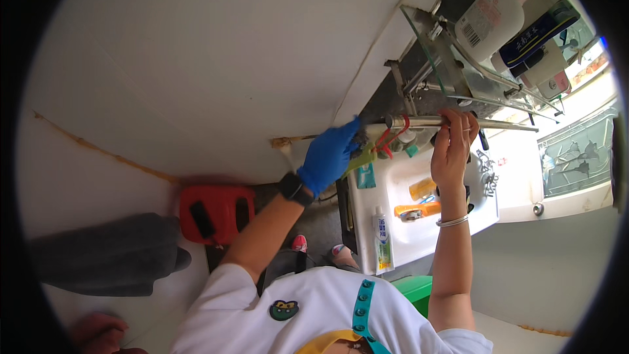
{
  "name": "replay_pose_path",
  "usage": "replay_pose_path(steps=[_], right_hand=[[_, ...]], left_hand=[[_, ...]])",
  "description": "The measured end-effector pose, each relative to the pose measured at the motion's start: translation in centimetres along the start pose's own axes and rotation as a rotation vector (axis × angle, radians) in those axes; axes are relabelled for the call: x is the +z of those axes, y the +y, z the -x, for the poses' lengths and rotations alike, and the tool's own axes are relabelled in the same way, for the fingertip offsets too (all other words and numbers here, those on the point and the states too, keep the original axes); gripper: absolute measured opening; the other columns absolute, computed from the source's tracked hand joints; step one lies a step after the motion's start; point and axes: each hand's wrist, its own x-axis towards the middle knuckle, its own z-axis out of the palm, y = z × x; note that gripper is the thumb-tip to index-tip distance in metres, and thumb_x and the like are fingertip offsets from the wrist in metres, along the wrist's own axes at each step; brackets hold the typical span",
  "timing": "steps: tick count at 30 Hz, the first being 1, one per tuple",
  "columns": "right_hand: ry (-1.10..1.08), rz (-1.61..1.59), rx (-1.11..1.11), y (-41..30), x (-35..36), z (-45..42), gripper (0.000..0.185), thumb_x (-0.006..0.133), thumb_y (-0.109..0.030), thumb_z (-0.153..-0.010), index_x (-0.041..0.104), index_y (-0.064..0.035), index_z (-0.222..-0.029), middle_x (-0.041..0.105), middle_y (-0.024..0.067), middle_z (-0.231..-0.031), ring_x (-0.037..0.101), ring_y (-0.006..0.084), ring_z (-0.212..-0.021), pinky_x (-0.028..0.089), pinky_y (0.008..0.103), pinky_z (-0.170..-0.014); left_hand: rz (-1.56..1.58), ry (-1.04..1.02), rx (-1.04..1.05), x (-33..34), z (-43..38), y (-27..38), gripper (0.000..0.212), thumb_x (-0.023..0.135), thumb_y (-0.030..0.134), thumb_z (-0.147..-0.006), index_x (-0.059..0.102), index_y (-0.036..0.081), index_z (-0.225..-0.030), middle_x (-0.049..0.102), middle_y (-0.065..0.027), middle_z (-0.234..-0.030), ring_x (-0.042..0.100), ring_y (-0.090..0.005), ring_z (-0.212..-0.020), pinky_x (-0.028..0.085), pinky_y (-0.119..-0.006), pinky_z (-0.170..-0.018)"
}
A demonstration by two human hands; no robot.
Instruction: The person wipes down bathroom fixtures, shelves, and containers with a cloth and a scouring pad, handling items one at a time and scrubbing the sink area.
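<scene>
My left hand (328,157), in a blue glove with a dark watch at the wrist, is closed around a grey fuzzy scrubber (362,136), probably steel wool. It is at the wall beside the end of a metal towel rail (422,122). Bare, with a bangle at the wrist, my right hand (453,145) grips that rail farther along. A red cord (388,145) is looped over the rail between the two hands. Below my left fingers is a yellow-green object (362,160), partly hidden. Beneath the rail lies a white washbasin (393,250).
Glass shelf (442,76) above the rail carries a white bottle (489,22) and a dark blue tube (538,37). A toothpaste tube (382,241) and orange items (417,210) lie on the basin. A red stool (216,191) bears a dark phone-like object. A grey towel (108,253) hangs left.
</scene>
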Motion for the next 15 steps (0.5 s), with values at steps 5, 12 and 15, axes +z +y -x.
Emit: replay_pose_path(steps=[5,12,15], right_hand=[[-0.026,-0.031,0.030,0.2,0.1,0.1,0.021,0.042,-0.008,-0.082,0.052,-0.0012,-0.099,0.053,0.0137,-0.095,0.042,0.0330,-0.096,0.029,0.0410,-0.092],[0.020,-0.050,0.014,0.0,0.8,0.4,0.021,0.042,-0.009,-0.082,0.051,-0.0013,-0.099,0.054,0.0132,-0.093,0.041,0.0326,-0.096,0.028,0.0416,-0.092],[0.030,-0.047,-0.008,0.2,0.3,0.5,0.021,0.042,-0.009,-0.082,0.051,-0.0014,-0.099,0.054,0.0130,-0.093,0.042,0.0319,-0.096,0.027,0.0416,-0.093]], left_hand=[[0.140,0.469,0.123,-5.2,-5.3,5.0,0.043,0.056,0.002,-0.080,0.053,0.011,-0.122,0.061,-0.0177,-0.100,0.060,-0.0319,-0.082,0.049,-0.035,-0.072],[0.201,0.138,0.004,-2.5,-7.9,1.9,0.031,0.053,0.006,-0.082,0.059,0.010,-0.113,0.062,-0.0143,-0.102,0.061,-0.0280,-0.082,0.049,-0.034,-0.074],[0.070,0.030,-0.046,2.6,-0.1,-0.6,0.031,0.052,0.003,-0.085,0.058,0.007,-0.115,0.063,-0.0136,-0.101,0.063,-0.0210,-0.083,0.051,-0.030,-0.075]])
